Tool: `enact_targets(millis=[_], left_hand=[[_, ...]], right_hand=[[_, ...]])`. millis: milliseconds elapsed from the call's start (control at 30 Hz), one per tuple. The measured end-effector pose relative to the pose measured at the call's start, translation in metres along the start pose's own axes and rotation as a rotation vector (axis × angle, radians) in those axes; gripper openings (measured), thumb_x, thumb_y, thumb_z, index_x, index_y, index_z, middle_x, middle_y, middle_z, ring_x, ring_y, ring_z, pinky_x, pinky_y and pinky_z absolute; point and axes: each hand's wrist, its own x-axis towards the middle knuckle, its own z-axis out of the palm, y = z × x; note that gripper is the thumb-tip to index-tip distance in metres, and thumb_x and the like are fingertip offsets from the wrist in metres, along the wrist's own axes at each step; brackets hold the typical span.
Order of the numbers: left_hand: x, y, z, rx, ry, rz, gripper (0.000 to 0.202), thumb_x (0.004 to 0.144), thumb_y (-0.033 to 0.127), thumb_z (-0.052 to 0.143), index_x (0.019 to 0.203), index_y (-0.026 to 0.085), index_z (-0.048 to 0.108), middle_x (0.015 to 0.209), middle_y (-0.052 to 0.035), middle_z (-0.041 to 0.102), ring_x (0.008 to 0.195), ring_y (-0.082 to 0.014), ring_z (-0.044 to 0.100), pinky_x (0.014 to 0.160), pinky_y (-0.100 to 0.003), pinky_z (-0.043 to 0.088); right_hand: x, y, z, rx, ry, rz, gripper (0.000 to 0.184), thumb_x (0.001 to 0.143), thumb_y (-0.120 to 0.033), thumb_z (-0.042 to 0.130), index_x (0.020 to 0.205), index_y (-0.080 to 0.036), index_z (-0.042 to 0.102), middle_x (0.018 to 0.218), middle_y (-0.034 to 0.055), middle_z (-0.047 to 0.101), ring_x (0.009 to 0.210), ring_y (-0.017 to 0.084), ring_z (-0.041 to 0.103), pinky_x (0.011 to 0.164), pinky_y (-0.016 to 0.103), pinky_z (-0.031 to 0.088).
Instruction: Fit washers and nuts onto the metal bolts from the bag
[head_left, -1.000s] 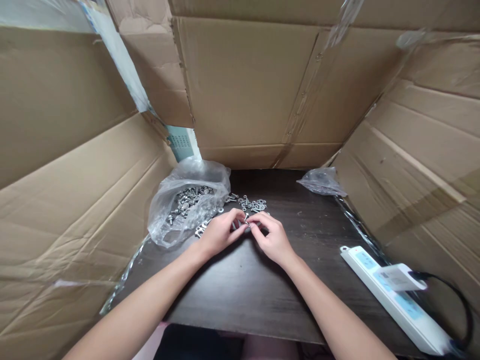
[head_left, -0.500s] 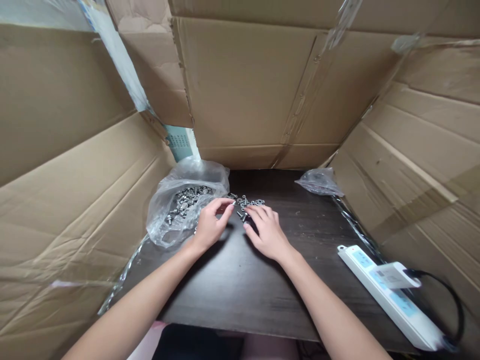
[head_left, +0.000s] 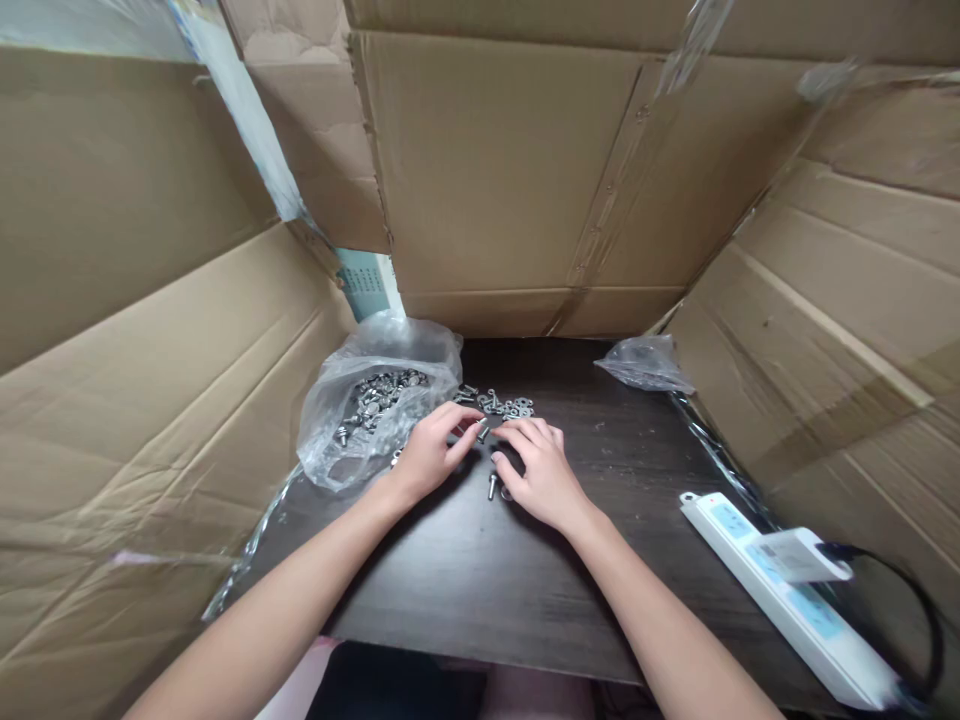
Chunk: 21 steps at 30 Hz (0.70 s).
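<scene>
Between thumb and forefinger, my left hand (head_left: 435, 450) pinches a small metal bolt (head_left: 482, 432) just above the dark table (head_left: 465, 570). My right hand (head_left: 541, 468) hovers low beside it, its fingers bent and the thumb apart from them, with nothing visible in its grasp. Under the right thumb lie another bolt (head_left: 492, 487) and a washer (head_left: 506, 493), the washer partly hidden by the hand. Beyond the fingertips spreads a small pile of washers and bolts (head_left: 514, 407). A few more bolts (head_left: 466, 393) rest just left of that pile.
An open clear plastic bag (head_left: 319, 450) full of metal bolts (head_left: 379, 395) stands left of my left hand. A second plastic bag (head_left: 646, 362) lies at the back right. A white power strip (head_left: 780, 600) with a plugged-in adapter runs along the right. Cardboard walls (head_left: 502, 170) surround the table.
Both hands have come slightly nearer to me, away from the pile. A bolt and a washer now show on the table by the right thumb. The bolt in my left fingers is now clearer.
</scene>
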Motion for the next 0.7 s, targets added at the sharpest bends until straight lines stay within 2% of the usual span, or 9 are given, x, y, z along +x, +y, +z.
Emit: enact_targets(millis=[133, 333, 533, 633, 700], left_hand=[[0.0002, -0.0008, -0.0001, 0.017, -0.003, 0.006, 0.014, 0.1, 0.024, 0.057, 0.108, 0.016, 0.066, 0.097, -0.0048, 0.067, 0.087, -0.0148, 0.066, 0.077, -0.026, 0.056], [0.0002, -0.0012, -0.0012, 0.025, -0.013, 0.018, 0.014, 0.099, 0.022, 0.057, 0.108, 0.016, 0.066, 0.096, -0.005, 0.067, 0.086, -0.0141, 0.066, 0.074, -0.024, 0.056], [-0.0003, -0.0017, -0.0002, 0.027, -0.058, 0.038, 0.012, 0.098, 0.022, 0.059, 0.106, 0.016, 0.066, 0.095, -0.0049, 0.067, 0.083, -0.014, 0.066, 0.075, -0.026, 0.057], [-0.0004, -0.0028, -0.0003, 0.019, -0.07, 0.037, 0.01, 0.097, 0.022, 0.06, 0.103, 0.016, 0.065, 0.094, -0.0048, 0.067, 0.081, -0.0144, 0.067, 0.075, -0.026, 0.058], [-0.0008, -0.0039, -0.0001, 0.01, -0.081, 0.02, 0.009, 0.096, 0.02, 0.061, 0.102, 0.016, 0.065, 0.093, -0.0045, 0.068, 0.082, -0.0148, 0.068, 0.075, -0.026, 0.058]], right_hand=[[-0.0005, 0.0006, 0.0021, -0.086, -0.033, -0.023, 0.013, 0.09, -0.02, 0.066, 0.102, -0.019, 0.073, 0.116, 0.0092, 0.068, 0.116, 0.028, 0.053, 0.101, 0.046, 0.033], [-0.001, 0.0046, 0.0042, -0.106, -0.108, -0.032, 0.019, 0.093, -0.014, 0.064, 0.107, -0.022, 0.075, 0.117, 0.0075, 0.068, 0.117, 0.028, 0.05, 0.099, 0.046, 0.034], [-0.0002, 0.0064, 0.0035, -0.06, -0.123, 0.02, 0.01, 0.091, -0.01, 0.064, 0.094, -0.019, 0.068, 0.101, 0.0063, 0.07, 0.106, 0.027, 0.054, 0.091, 0.043, 0.036], [0.0014, 0.0063, 0.0032, 0.042, -0.083, -0.008, 0.012, 0.09, -0.008, 0.059, 0.09, -0.018, 0.066, 0.094, 0.0063, 0.069, 0.093, 0.023, 0.058, 0.084, 0.039, 0.041], [0.0029, 0.0047, 0.0029, 0.202, 0.003, 0.002, 0.012, 0.09, -0.01, 0.057, 0.091, -0.018, 0.066, 0.092, 0.0059, 0.068, 0.082, 0.02, 0.06, 0.077, 0.034, 0.046]])
